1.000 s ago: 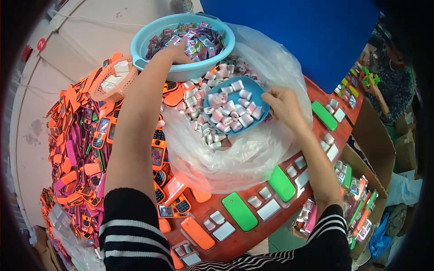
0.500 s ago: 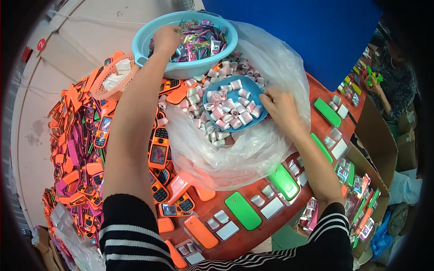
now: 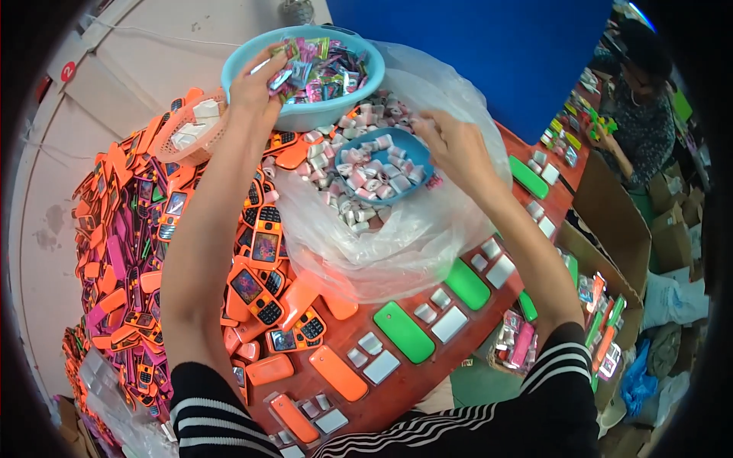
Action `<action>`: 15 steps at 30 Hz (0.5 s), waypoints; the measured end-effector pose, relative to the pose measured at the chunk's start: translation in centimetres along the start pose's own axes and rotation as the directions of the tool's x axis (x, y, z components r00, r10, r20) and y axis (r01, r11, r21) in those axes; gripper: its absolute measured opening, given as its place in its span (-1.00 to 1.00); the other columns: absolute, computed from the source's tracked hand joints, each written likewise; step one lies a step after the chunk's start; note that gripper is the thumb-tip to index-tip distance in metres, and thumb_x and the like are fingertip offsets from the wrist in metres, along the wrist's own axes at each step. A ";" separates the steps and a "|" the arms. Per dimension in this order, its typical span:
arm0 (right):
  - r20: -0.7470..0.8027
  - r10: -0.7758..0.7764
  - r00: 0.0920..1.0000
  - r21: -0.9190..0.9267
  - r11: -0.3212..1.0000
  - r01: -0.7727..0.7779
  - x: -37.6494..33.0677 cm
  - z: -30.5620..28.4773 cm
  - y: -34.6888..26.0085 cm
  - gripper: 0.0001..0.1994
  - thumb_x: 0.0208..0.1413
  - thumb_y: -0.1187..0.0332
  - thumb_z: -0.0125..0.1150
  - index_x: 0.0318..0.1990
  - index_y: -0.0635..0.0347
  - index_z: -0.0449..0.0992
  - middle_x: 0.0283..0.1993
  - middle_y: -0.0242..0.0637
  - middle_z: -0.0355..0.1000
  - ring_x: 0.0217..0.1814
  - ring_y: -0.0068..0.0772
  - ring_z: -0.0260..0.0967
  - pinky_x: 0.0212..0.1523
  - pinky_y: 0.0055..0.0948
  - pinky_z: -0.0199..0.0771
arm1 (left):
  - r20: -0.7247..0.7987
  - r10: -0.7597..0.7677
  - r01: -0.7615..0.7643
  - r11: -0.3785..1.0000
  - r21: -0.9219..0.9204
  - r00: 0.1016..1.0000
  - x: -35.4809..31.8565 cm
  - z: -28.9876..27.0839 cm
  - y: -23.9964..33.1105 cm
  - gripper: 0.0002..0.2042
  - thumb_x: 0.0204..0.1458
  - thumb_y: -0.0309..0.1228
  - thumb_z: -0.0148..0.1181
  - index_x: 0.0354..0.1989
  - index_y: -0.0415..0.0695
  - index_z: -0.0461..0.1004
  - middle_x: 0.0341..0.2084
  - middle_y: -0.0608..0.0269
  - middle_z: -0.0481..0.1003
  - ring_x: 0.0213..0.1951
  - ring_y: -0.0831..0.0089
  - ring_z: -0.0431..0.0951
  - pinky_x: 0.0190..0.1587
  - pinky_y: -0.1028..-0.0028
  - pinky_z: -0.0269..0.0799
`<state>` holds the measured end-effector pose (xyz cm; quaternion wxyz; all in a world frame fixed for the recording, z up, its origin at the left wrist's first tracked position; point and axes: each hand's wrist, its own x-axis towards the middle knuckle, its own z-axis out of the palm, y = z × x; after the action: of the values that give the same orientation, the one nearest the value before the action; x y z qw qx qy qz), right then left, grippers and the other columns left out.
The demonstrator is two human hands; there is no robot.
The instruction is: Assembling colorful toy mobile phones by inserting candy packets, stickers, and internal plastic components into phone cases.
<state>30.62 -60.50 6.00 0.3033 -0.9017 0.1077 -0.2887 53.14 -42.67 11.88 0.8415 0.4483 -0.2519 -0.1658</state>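
- Left hand point(image 3: 256, 88), 11 o'clock: fingers closed on a few shiny sachets point(image 3: 281, 76) at the basin's left side.
- Right hand point(image 3: 456, 149), between 1 and 2 o'clock: fingers bent, just beside the dish's right edge; can't tell if gripping or touching it.
- Light-blue basin point(image 3: 321, 114), 11 o'clock: full of more sachets.
- Blue dish point(image 3: 413, 149), just above centre toward 12: heaped with pink-and-white rolls point(image 3: 374, 164).
- More loose rolls around the dish, on the clear plastic bag point(image 3: 366, 271).
- Peach basket point(image 3: 169, 149), 10 o'clock: white pieces inside.
- Toy phones point(image 3: 266, 246), 8 to 9 o'clock: big pile, mostly orange.
- Red bench point(image 3: 405, 385), 5 to 6 o'clock: green shells point(image 3: 403, 332) and orange shells point(image 3: 338, 374) beside white blocks point(image 3: 381, 367).
- Blue board point(image 3: 473, 61), 1 o'clock.
- Co-worker point(image 3: 645, 141), 2 o'clock: holding something green and yellow.
- Cardboard box point(image 3: 611, 217), 3 o'clock.
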 end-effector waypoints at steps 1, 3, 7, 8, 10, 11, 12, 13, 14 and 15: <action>0.054 0.097 0.994 0.247 0.963 -0.107 0.2 -0.4 -0.1 -0.65 0.14 0.19 0.05 -0.07 0.31 0.40 -0.47 -0.15 0.45 -0.49 -0.37 0.44 -0.42 -0.38 0.44 | 0.017 -0.038 0.039 0.999 -0.023 0.999 -1.5 0.9 -0.6 -0.79 -0.02 -0.61 0.10 -0.16 -0.26 0.42 -0.28 0.12 0.51 -0.29 0.37 0.54 -0.25 0.38 0.51; 0.233 0.200 0.952 0.636 0.709 -0.305 0.6 -1.1 -1.6 -0.60 0.16 0.14 0.04 -0.02 0.31 0.36 -0.19 -0.26 0.44 -0.37 -0.47 0.44 -0.33 -0.52 0.48 | 0.069 -0.068 0.074 0.993 -0.093 0.995 -4.2 1.4 -1.1 -0.76 0.00 -0.61 0.08 -0.12 -0.25 0.40 -0.25 0.15 0.50 -0.25 0.38 0.53 -0.21 0.37 0.51; 0.297 0.183 0.937 0.770 0.535 -0.349 -0.4 -0.9 -2.3 -0.60 0.13 0.19 0.10 0.01 0.29 0.32 -0.11 -0.23 0.40 -0.24 -0.45 0.41 -0.24 -0.49 0.47 | 0.221 -0.188 0.263 0.885 -0.384 0.957 -8.8 3.4 -4.4 -0.75 0.03 -0.60 0.05 -0.08 -0.20 0.38 -0.20 0.21 0.49 -0.16 0.38 0.51 -0.06 0.35 0.45; 0.317 0.168 0.933 0.795 0.489 -0.358 -0.9 -1.0 -2.8 -0.64 0.12 0.23 0.12 -0.03 0.29 0.34 -0.13 -0.25 0.40 -0.24 -0.46 0.41 -0.26 -0.50 0.47 | 0.199 -0.211 0.279 0.860 -0.427 0.957 -9.9 4.0 -4.9 -0.74 0.03 -0.60 0.05 -0.08 -0.20 0.38 -0.18 0.21 0.49 -0.14 0.38 0.50 -0.05 0.35 0.45; 0.313 0.149 0.938 0.851 0.395 -0.346 -2.2 -0.6 -2.7 -0.74 0.09 0.31 0.16 -0.15 0.27 0.38 -0.25 -0.32 0.41 -0.30 -0.53 0.40 -0.34 -0.56 0.47 | 0.215 -0.249 0.326 0.799 -0.505 0.944 -11.8 4.3 -6.1 -0.73 0.02 -0.62 0.05 -0.07 -0.20 0.37 -0.13 0.20 0.46 -0.10 0.37 0.49 -0.03 0.37 0.45; 0.322 0.160 0.933 0.862 0.357 -0.359 -3.0 0.0 -2.1 -0.80 0.08 0.34 0.16 -0.20 0.25 0.40 -0.32 -0.36 0.41 -0.35 -0.58 0.38 -0.38 -0.59 0.44 | 0.160 -0.281 0.322 0.783 -0.532 0.946 -12.8 4.6 -6.4 -0.73 0.02 -0.62 0.05 -0.07 -0.20 0.37 -0.13 0.19 0.46 -0.10 0.36 0.49 -0.03 0.36 0.45; 0.332 0.170 0.928 0.871 0.322 -0.370 -4.1 -0.2 -1.3 -0.85 0.07 0.37 0.16 -0.25 0.23 0.41 -0.39 -0.41 0.40 -0.39 -0.62 0.36 -0.43 -0.62 0.42 | 0.105 -0.313 0.317 0.766 -0.559 0.944 -13.8 5.3 -6.9 -0.73 0.02 -0.63 0.04 -0.07 -0.20 0.37 -0.13 0.18 0.46 -0.11 0.35 0.49 -0.03 0.35 0.46; 0.336 0.211 0.918 0.858 0.333 -0.391 -5.6 -0.7 -0.6 -0.86 0.07 0.36 0.17 -0.27 0.20 0.45 -0.46 -0.46 0.39 -0.46 -0.68 0.33 -0.48 -0.64 0.37 | 0.099 -0.370 0.358 0.743 -0.565 0.924 -14.7 5.9 -7.7 -0.74 0.02 -0.62 0.06 -0.08 -0.21 0.37 -0.15 0.18 0.47 -0.13 0.34 0.50 -0.04 0.33 0.47; 0.332 0.231 0.915 0.856 0.335 -0.395 -6.6 -1.7 -0.2 -0.86 0.07 0.36 0.17 -0.27 0.20 0.45 -0.46 -0.46 0.39 -0.46 -0.68 0.33 -0.48 -0.64 0.37 | 0.119 -0.382 0.383 0.749 -0.540 0.916 -15.5 6.1 -8.4 -0.75 0.02 -0.61 0.06 -0.08 -0.22 0.37 -0.16 0.18 0.47 -0.14 0.34 0.51 -0.05 0.32 0.48; 0.321 0.308 0.896 0.814 0.393 -0.427 -7.7 -3.1 0.2 -0.86 0.06 0.35 0.17 -0.26 0.20 0.46 -0.46 -0.47 0.39 -0.46 -0.69 0.32 -0.48 -0.65 0.35 | 0.130 -0.389 0.397 0.760 -0.515 0.912 -16.4 6.7 -8.4 -0.75 0.02 -0.61 0.07 -0.09 -0.22 0.37 -0.17 0.18 0.47 -0.14 0.35 0.51 -0.05 0.31 0.48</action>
<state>22.58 -59.32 4.43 0.7776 -0.5909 0.1253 -0.1747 35.40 -43.45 3.43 0.8764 0.2395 -0.1031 -0.4048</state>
